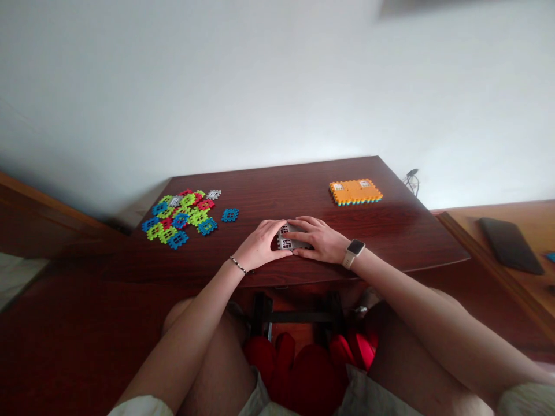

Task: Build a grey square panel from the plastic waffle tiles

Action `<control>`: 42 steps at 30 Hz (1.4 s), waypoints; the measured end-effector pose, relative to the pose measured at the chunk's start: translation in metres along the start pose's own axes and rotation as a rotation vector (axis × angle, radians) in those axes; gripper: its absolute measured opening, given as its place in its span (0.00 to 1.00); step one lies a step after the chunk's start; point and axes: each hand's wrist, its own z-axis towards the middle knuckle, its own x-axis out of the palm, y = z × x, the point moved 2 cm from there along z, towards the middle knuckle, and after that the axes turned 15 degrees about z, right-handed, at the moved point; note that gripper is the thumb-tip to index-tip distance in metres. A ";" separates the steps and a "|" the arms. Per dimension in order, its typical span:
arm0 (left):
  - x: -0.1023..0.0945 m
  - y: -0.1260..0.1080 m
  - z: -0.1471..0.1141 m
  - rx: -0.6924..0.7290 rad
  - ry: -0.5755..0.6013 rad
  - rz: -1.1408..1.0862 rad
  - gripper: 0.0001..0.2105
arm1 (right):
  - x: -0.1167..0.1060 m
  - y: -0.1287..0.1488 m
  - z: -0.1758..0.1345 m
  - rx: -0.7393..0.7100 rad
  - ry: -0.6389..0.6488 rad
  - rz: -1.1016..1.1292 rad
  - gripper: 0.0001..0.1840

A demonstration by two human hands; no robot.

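A grey interlocking toy building panel (285, 238) with white window lattices lies near the front edge of the table. My left hand (261, 241) curves around its left end, with the fingertips at the far edge and the thumb at the near one. Across its right part rests my right hand (318, 240), fingers reaching over the top and thumb along the near edge; much of the panel is hidden there. A single blue window tile (230, 215) lies to the left of my left hand.
A loose heap of green, blue, red and grey window tiles (188, 199) covers the table's left side. At the back right lies a stack of joined panels, orange on top (356, 191). The dark wood table (277, 185) stands against a wall (269, 86). A black cable (411, 179) hangs beyond its right edge.
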 end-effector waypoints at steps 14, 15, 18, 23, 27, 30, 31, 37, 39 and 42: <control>0.001 0.000 -0.001 -0.034 0.013 -0.030 0.38 | 0.010 0.008 0.007 0.024 0.013 -0.097 0.29; 0.001 0.000 -0.001 -0.031 0.012 -0.031 0.38 | 0.010 0.008 0.007 0.026 0.016 -0.096 0.29; 0.001 0.000 -0.002 -0.022 0.012 -0.027 0.37 | 0.010 0.008 0.007 0.027 0.009 -0.099 0.29; 0.001 0.000 -0.002 -0.059 0.035 -0.017 0.38 | 0.011 0.009 0.004 0.025 -0.025 -0.090 0.29; -0.001 -0.003 -0.002 -0.084 0.044 -0.013 0.38 | 0.004 0.007 -0.005 0.053 -0.032 -0.074 0.29; -0.002 -0.004 -0.002 -0.083 0.044 -0.021 0.38 | -0.005 0.003 -0.016 0.082 -0.057 -0.064 0.28; -0.003 -0.004 -0.002 -0.082 0.043 -0.023 0.38 | -0.008 0.002 -0.019 0.086 -0.063 -0.064 0.28; -0.003 -0.003 -0.002 -0.089 0.044 -0.028 0.38 | -0.009 0.001 -0.031 0.082 -0.072 -0.076 0.31; -0.004 -0.003 -0.002 -0.089 0.042 -0.031 0.38 | -0.007 0.002 -0.032 0.088 -0.077 -0.071 0.32; -0.004 -0.004 -0.001 -0.084 0.039 -0.029 0.38 | -0.005 0.003 -0.030 0.103 -0.077 -0.055 0.32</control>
